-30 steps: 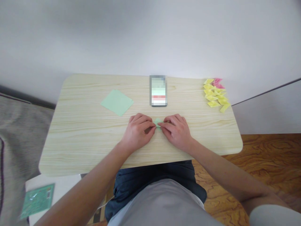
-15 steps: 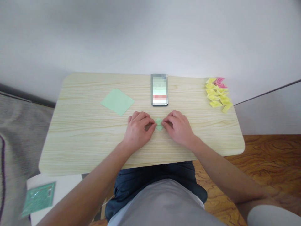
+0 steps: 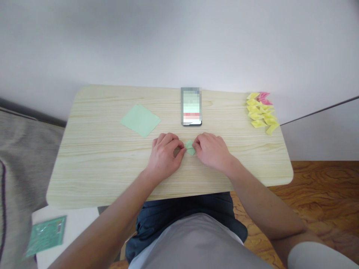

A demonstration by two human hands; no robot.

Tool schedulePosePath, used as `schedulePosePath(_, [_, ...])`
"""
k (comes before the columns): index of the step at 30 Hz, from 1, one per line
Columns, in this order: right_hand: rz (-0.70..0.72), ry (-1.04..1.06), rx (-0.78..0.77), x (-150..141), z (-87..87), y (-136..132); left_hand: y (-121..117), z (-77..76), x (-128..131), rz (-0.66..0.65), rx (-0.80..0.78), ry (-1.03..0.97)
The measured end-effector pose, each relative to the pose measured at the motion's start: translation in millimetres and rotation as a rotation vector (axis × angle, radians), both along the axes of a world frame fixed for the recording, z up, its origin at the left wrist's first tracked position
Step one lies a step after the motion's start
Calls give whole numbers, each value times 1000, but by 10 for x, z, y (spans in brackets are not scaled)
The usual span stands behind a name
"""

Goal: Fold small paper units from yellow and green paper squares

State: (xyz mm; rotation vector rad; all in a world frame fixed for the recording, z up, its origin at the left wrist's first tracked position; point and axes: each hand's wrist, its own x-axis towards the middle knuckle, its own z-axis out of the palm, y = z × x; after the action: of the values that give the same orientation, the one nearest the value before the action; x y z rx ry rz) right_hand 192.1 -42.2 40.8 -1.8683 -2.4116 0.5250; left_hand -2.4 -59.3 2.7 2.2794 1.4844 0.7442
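A small folded piece of light green paper (image 3: 190, 148) lies on the wood-grain table near its front middle, with a crease across it. My left hand (image 3: 166, 154) pinches its left corner between thumb and forefinger. From the other side my right hand (image 3: 211, 150) grips the right edge, its fingertips bunched together and partly covering the paper. Up and to the left, flat green paper sheets (image 3: 140, 121) lie turned like a diamond, apart from both hands.
A phone (image 3: 191, 107) with a blurred screen lies behind my hands. Several folded yellow paper pieces (image 3: 258, 109) and pink ones (image 3: 264, 98) are grouped at the table's (image 3: 92, 168) right back corner. A green packet (image 3: 47, 236) rests on a white surface at lower left.
My right hand's fingers have curled in more and the hand has turned slightly at the paper's right edge. The left hand keeps its pinch. The view has shifted a little.
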Motion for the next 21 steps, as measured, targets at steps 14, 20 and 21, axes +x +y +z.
schedulePosePath(14, [42, 130, 133, 63, -93, -98, -33, 29, 17, 3, -5, 45])
schedulePosePath(20, [28, 179, 107, 92, -95, -82, -53, 33, 15, 70, 11, -16])
schedulePosePath(21, [21, 181, 98, 90, -92, -79, -53, 29, 14, 79, 11, -24])
